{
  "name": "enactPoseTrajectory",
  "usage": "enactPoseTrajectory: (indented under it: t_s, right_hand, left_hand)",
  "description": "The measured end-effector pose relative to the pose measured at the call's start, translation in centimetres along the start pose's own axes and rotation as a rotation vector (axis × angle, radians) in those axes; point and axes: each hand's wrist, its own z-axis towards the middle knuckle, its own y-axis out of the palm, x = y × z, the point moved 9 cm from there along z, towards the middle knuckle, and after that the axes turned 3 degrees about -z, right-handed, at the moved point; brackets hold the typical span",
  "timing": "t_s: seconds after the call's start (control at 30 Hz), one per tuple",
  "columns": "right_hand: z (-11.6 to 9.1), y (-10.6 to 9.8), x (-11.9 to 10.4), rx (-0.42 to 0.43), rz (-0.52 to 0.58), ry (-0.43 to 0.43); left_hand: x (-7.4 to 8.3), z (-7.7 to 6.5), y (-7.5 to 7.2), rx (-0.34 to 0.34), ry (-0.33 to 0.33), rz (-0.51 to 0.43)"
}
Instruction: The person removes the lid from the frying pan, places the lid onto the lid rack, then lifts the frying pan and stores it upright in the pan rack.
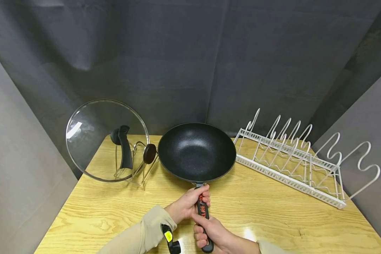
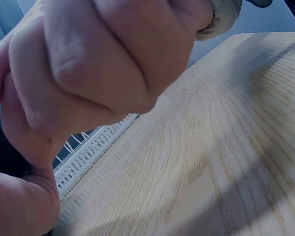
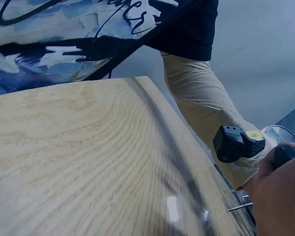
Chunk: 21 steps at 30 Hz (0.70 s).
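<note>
A black frying pan (image 1: 195,150) sits near the middle of the head view, its handle pointing toward me. My left hand (image 1: 188,204) grips the handle close to the pan. Lower down, my right hand (image 1: 214,233) holds the same handle near its end, thumb laid along the top. In the left wrist view the curled fingers of the left hand (image 2: 98,64) fill the upper left, with a bit of black handle (image 2: 7,152) showing. The right wrist view shows only part of the right hand (image 3: 282,196) at the right edge, beside the dark handle end (image 3: 284,155).
On the left, a glass lid (image 1: 95,141) with a black handle stands upright in a wire stand (image 1: 143,176). A white wire dish rack (image 1: 285,162) lies along the right side of the wooden table (image 1: 257,211). Dark fabric (image 1: 184,63) hangs behind.
</note>
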Motion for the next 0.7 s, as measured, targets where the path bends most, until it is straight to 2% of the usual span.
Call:
enactPoseTrajectory:
  t_s: [0.17,0.37,0.7]
  right_hand:
    - [0.04,0.02,-0.31,-0.019,-0.043,-0.043]
    - [0.07,-0.32,-0.68,0.004,-0.088,-0.074]
    - [-0.1,-0.47,-0.91,-0.007,-0.132,-0.101]
  left_hand:
    - [0.2,0.1,-0.03,-0.007,0.023,0.019]
    - [0.65,0.33,-0.21,0.01,0.073,0.04]
    - [0.83,0.37,0.03,0.032,0.089,0.078]
